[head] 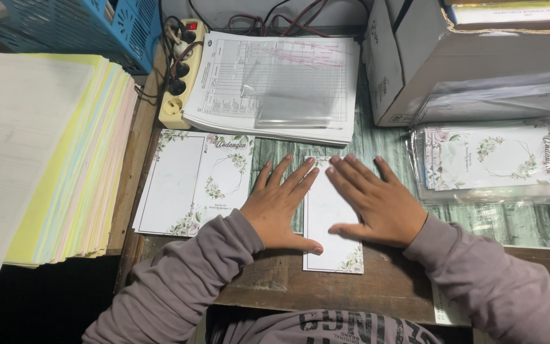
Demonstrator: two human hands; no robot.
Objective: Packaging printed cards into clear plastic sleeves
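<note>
Both the left hand [279, 207] and the right hand [377, 204] lie open and flat on a folded floral card [332, 220] near the table's front edge [275, 280], while unfolded cards [192, 181] wait at left and bagged ones [494, 159] lie at right.

Both hands lie flat, fingers spread, on a folded white floral card [332, 216] at the table's [275, 280] near edge: left hand [279, 207] on its left edge, right hand [377, 204] on its right side. An unfolded card [192, 181] lies just left; a stack of printed forms [275, 86] sits behind.
</note>
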